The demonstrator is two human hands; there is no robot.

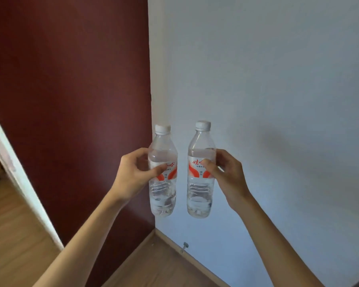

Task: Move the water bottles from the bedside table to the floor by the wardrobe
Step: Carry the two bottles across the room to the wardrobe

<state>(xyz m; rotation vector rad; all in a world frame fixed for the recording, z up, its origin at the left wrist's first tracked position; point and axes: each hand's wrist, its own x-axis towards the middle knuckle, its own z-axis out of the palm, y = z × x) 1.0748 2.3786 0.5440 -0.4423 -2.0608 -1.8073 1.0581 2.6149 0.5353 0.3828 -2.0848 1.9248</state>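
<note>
Well, each hand's grip is curled round an upright bottle's label: left hand (133,175) on the left bottle (163,183), right hand (226,179) on the right bottle (199,189).

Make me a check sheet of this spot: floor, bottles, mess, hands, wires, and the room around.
Surface: wooden floor, below the bottles.
Job's things: left bottle and right bottle, upright, capped, in the air, not touching.
Clutter: small peg low on the pale wall.
Hands: left hand grips left bottle; right hand grips right bottle.
Cables: nothing seen.
Surroundings: dark red panel meets the pale wall in a corner.
</note>
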